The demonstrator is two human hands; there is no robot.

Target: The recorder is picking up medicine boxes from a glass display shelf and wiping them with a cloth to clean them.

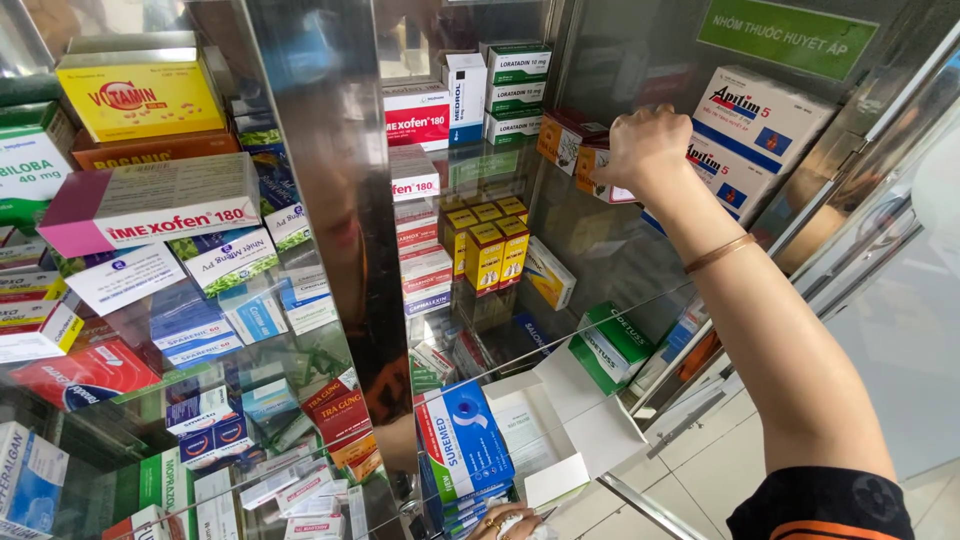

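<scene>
Right hand (pixel 648 150): clasped on orange-and-white box (pixel 600 172), at glass shelf (pixel 500 160).
Left hand (pixel 510 524): low, ringed; grasp unclear.
Progress: box not yet clear of shelf.

Bright, even daylight fills my view, strongest at the top left where the background washes out pale. The steel cabinet post (pixel 325 230) in the middle mirrors blurred colours and a soft reflection. The glass shelves (pixel 500 165) carry a faint sheen and doubled images of the boxes. My right hand (pixel 645 150) is sharp, casting little shadow. Straight lines bow towards the edges, and the lower left corner is slightly soft.
</scene>
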